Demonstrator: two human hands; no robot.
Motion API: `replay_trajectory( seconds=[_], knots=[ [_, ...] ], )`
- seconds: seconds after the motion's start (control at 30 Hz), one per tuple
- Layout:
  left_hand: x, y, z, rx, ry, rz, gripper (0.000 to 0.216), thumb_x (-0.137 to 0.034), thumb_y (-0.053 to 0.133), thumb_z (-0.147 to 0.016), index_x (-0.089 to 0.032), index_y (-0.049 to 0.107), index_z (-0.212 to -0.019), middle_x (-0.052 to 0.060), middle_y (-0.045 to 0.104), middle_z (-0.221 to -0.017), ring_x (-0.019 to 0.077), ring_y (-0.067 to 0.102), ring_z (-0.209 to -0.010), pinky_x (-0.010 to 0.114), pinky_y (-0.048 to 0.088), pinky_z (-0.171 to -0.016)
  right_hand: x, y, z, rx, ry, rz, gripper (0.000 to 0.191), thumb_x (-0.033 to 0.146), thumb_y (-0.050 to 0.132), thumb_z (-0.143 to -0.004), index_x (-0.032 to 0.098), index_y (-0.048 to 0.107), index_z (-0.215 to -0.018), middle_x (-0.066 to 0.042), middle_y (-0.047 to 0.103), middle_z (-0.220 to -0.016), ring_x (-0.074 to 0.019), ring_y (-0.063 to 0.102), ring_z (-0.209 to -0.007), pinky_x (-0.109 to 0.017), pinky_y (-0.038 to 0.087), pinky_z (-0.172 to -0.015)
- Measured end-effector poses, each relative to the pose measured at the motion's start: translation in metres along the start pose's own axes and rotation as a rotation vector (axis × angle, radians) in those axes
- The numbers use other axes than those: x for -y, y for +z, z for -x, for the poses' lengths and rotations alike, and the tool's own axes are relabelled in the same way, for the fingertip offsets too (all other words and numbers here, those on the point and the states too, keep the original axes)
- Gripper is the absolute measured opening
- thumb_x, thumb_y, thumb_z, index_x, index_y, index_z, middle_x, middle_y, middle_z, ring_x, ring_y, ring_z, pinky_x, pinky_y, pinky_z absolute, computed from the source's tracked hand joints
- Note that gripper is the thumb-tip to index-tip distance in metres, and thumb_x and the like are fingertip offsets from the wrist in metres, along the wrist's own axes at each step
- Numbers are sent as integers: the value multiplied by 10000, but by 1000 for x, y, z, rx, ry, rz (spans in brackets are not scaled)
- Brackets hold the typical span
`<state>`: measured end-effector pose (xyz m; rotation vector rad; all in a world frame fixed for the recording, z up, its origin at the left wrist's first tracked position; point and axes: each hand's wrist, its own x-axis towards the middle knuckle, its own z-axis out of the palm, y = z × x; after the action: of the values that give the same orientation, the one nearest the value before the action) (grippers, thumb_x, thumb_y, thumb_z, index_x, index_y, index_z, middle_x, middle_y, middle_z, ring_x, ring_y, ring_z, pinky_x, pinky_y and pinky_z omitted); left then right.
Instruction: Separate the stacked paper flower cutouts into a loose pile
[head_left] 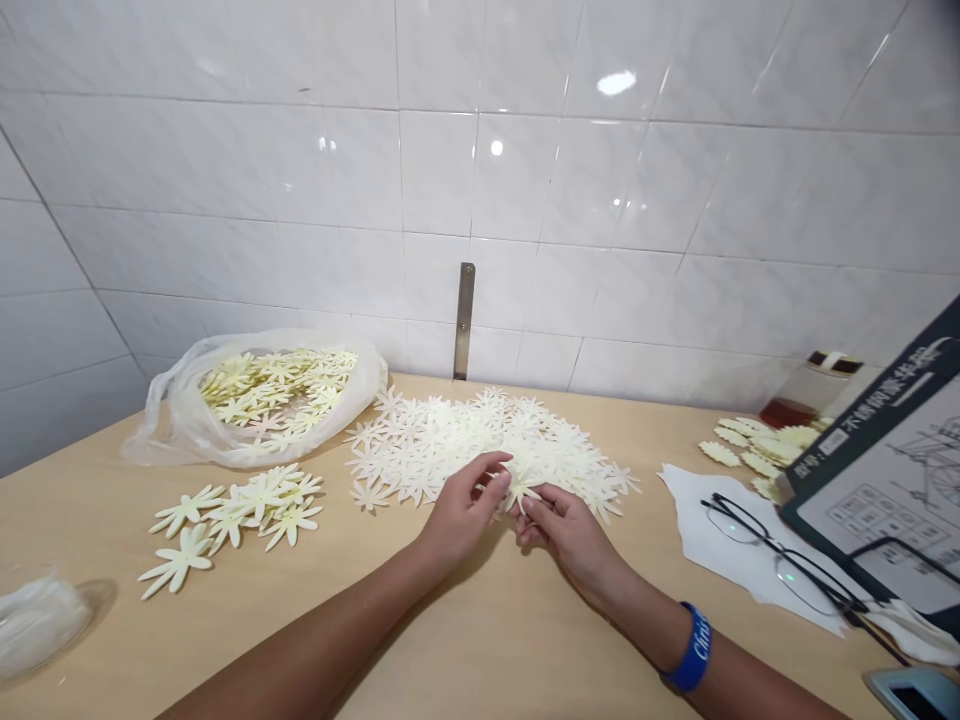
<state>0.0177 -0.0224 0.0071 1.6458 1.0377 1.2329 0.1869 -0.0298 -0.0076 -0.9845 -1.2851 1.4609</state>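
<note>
A pale cream flower-shaped cutout point(520, 488) with narrow petals is held up between my two hands in the middle of the table. My right hand point(566, 530) pinches its lower edge between thumb and fingers. On its other side, my left hand point(463, 502) is closed, thumb and curled fingers at the petals. Just behind the hands spreads a wide heap of whiter flower cutouts point(427, 440). Several larger yellowish flower cutouts point(259, 500) lie loosely to the left. Behind those, a clear plastic bag point(176, 425) gapes with more yellowish flower cutouts point(247, 385) inside.
At the right, eyeglasses point(772, 545) rest on white paper point(697, 520) beside a dark printed box point(885, 470). Scalloped cream pieces point(780, 445) and a bottle of reddish liquid point(806, 395) stand behind. A crumpled plastic bundle point(37, 620) sits far left; a tiled wall point(337, 180) closes the back.
</note>
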Motion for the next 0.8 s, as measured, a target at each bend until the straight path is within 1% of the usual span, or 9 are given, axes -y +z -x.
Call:
replay_trajectory(
  seconds=[0.1, 0.2, 0.27, 0.33, 0.4, 0.47, 0.53, 0.7, 0.8],
  knots=[
    [2, 5, 1, 56, -80, 28, 291, -351, 605, -809, -196, 611, -1055, 12, 591, -842, 125, 580, -667, 260, 459, -667, -3, 4, 1, 56, -7, 64, 344, 496, 670, -782, 157, 625, -747, -8, 590, -607, -117, 529, -513, -269, 441, -516],
    [6, 4, -2, 16, -92, 11, 237, -312, 587, -817, -196, 594, -1024, -38, 506, -662, 109, 510, -607, 239, 420, -619, -2, 3, 1, 19, -48, 154, 338, 486, 654, -794, 164, 597, -708, 4, 580, -599, -97, 490, -485, -243, 403, -475],
    [8, 2, -2, 22, -78, 9, 239, -307, 562, -839, -207, 570, -1056, -51, 481, -617, 110, 496, -593, 233, 408, -603, -2, 2, 1, -3, -61, 195, 335, 478, 643, -806, 171, 579, -689, 20, 555, -571, -86, 464, -473, -227, 374, -460],
    [8, 2, -1, 44, -50, -4, 231, -308, 555, -847, -216, 558, -1059, -35, 543, -667, 112, 518, -611, 232, 419, -603, -2, -1, 0, -10, -61, 206, 340, 476, 634, -815, 174, 568, -674, 34, 527, -537, -79, 439, -455, -219, 345, -445],
    [5, 3, 1, 89, 2, -37, 211, -313, 563, -846, -220, 589, -1034, 26, 639, -894, 130, 586, -738, 238, 456, -652, -5, -4, -1, -16, -58, 186, 350, 483, 636, -813, 176, 561, -662, 41, 509, -512, -76, 420, -435, -218, 319, -431],
    [2, 4, 2, 158, 57, -91, 204, -310, 580, -836, -233, 646, -1012, 67, 601, -1198, 170, 609, -953, 248, 485, -733, -8, -7, -3, -25, -54, 149, 355, 491, 642, -806, 176, 566, -664, 47, 494, -496, -73, 406, -423, -217, 296, -421],
    [1, 6, 3, 185, 82, -138, 189, -307, 592, -829, -246, 696, -974, 63, 533, -1325, 199, 583, -1080, 253, 493, -778, -10, -10, -5, -28, -41, 112, 359, 503, 646, -798, 174, 576, -673, 49, 492, -497, -71, 396, -415, -216, 274, -412],
    [4, 7, -2, 73, 16, -95, 147, -314, 633, -797, -206, 728, -768, 77, 612, -1166, 207, 604, -1030, 262, 498, -772, -9, -11, -6, -10, -16, 101, 360, 491, 660, -780, 173, 559, -644, 44, 508, -513, -63, 377, -406, -217, 257, -411],
    [10, 0, -9, -46, -33, 20, 128, -292, 642, -776, -180, 690, -736, 77, 659, -1037, 199, 616, -971, 277, 494, -790, -7, -10, -5, -3, -35, 121, 345, 464, 664, -778, 176, 541, -633, 44, 507, -515, -64, 378, -419, -219, 266, -421]
  ],
)
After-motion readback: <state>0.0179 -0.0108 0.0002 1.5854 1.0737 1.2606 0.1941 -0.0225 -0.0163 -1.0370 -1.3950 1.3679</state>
